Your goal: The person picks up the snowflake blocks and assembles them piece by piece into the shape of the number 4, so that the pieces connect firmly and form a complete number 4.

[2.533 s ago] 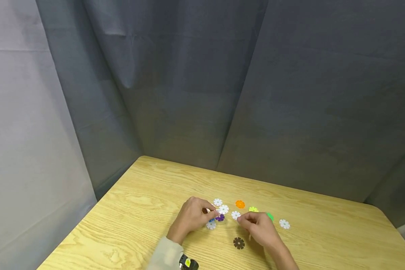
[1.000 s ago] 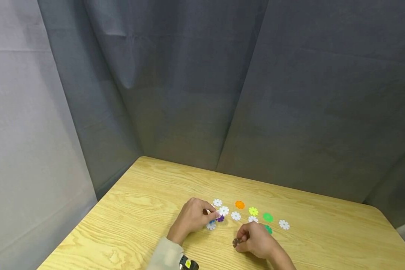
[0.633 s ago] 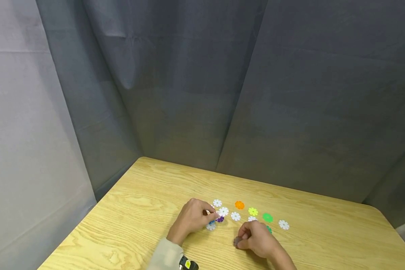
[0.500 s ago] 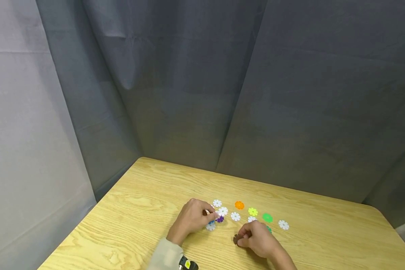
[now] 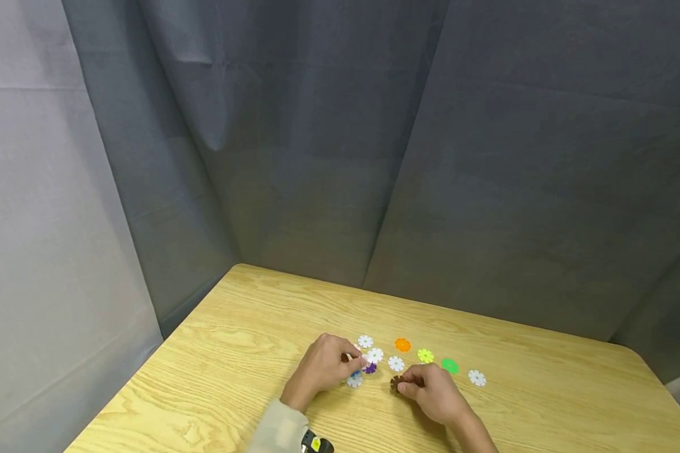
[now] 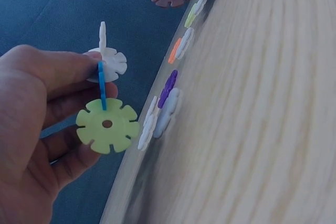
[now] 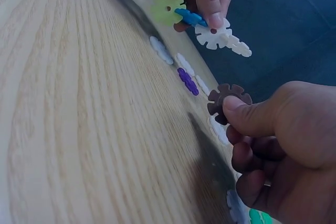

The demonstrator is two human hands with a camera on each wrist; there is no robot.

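Observation:
My left hand (image 5: 358, 360) pinches a small cluster of slotted plastic discs. In the left wrist view the cluster is a yellow-green disc (image 6: 107, 124), a blue disc (image 6: 101, 85) and white discs (image 6: 108, 61) slotted together, held just above the table. My right hand (image 5: 406, 385) pinches a single brown disc (image 5: 397, 382) between thumb and fingers, a short way right of the cluster. The right wrist view shows the brown disc (image 7: 227, 100) upright in the right hand (image 7: 231, 125), with the cluster (image 7: 195, 19) beyond it, apart from it.
Loose discs lie flat on the wooden table (image 5: 232, 352) behind the hands: white discs (image 5: 396, 363), an orange disc (image 5: 402, 344), a yellow-green disc (image 5: 425, 355), a green disc (image 5: 449, 365), a purple disc (image 5: 369, 368). Grey curtains (image 5: 317, 157) hang behind the table's far edge.
My right hand came down to the brown disc lying on the table, took it up and carried it up and left toward the left hand. The left hand has stayed put.

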